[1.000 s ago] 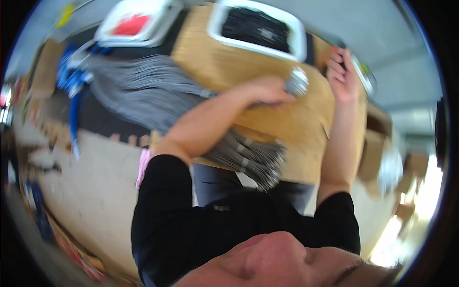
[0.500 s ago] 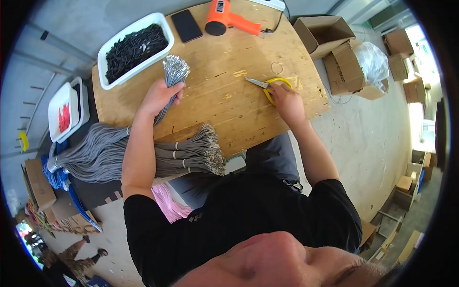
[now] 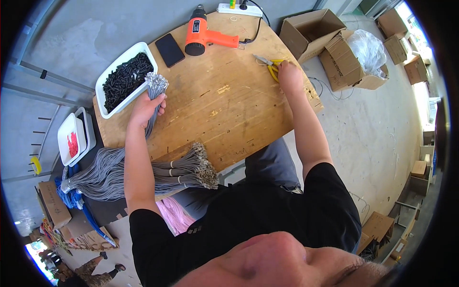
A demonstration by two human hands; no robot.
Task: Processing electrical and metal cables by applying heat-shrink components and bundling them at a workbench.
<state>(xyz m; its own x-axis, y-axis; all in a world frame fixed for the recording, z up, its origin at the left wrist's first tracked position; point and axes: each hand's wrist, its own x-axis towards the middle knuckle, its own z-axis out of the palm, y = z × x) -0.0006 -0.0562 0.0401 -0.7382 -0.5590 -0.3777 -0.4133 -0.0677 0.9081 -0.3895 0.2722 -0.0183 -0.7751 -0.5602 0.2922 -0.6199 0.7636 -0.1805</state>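
My left hand (image 3: pixel 147 109) is closed round a bundle of grey cables (image 3: pixel 157 85) with silvery ends, held over the table beside the white tray. At the table's right side my right hand (image 3: pixel 290 77) is on the yellow handles of a pair of scissors (image 3: pixel 273 70); its fingers are partly hidden. The blades point left, and a thin pale band lies by them. Several tied bundles of grey cables (image 3: pixel 184 168) rest along the near left edge, passing beneath my left forearm.
A white tray of black sleeves (image 3: pixel 152 58) stands at the far left of the wooden table (image 3: pixel 229 115). Beyond lie a phone (image 3: pixel 169 50), an orange heat gun (image 3: pixel 210 37) and a power strip (image 3: pixel 240 9). Trays with red pieces (image 3: pixel 71 143) sit left; cardboard boxes (image 3: pixel 313 36) stand right.
My right hand has moved the scissors farther away, up to the thin band on the table. My left hand still grips the cable bundle. The whole view has shifted a little.
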